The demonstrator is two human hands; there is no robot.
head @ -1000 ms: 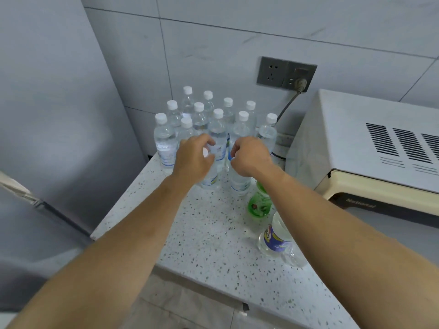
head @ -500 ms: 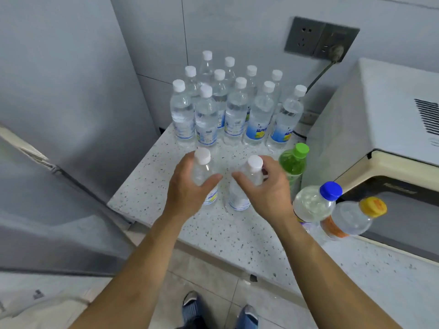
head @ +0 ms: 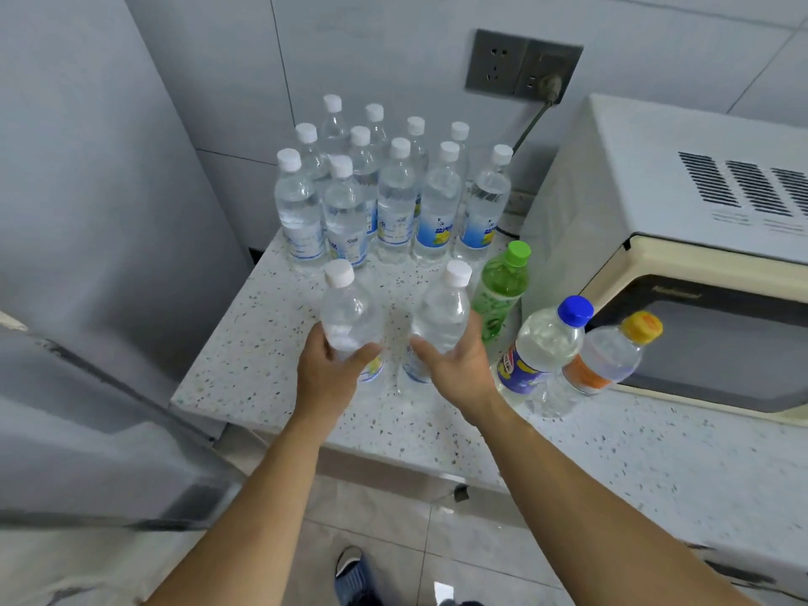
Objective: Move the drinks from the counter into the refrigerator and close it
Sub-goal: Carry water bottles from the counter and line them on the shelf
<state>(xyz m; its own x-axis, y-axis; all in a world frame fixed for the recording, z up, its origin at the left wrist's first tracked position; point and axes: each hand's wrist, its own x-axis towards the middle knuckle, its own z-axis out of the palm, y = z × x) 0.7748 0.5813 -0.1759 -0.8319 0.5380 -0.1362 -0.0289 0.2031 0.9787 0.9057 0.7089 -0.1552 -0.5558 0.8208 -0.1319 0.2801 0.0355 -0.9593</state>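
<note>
My left hand [head: 325, 371] grips a clear white-capped water bottle [head: 347, 310] near the front of the speckled counter [head: 245, 365]. My right hand [head: 459, 369] grips a second water bottle [head: 444, 314] beside it. Both bottles are upright. Behind them stands a cluster of several more water bottles [head: 395, 199] against the wall. To the right stand a green-capped bottle [head: 503, 286], a blue-capped bottle [head: 542, 343] and an orange-capped bottle [head: 612, 356]. The grey refrigerator [head: 87, 212] fills the left side.
A cream microwave [head: 682, 238] sits on the counter at the right, its cord plugged into a wall socket [head: 522, 65]. Tiled floor and a foot in a shoe [head: 354, 575] show below the counter edge.
Both hands have drawn the two bottles out of the cluster toward the counter's front. The camera has pulled back, bringing the coloured-cap bottles and the floor into view.
</note>
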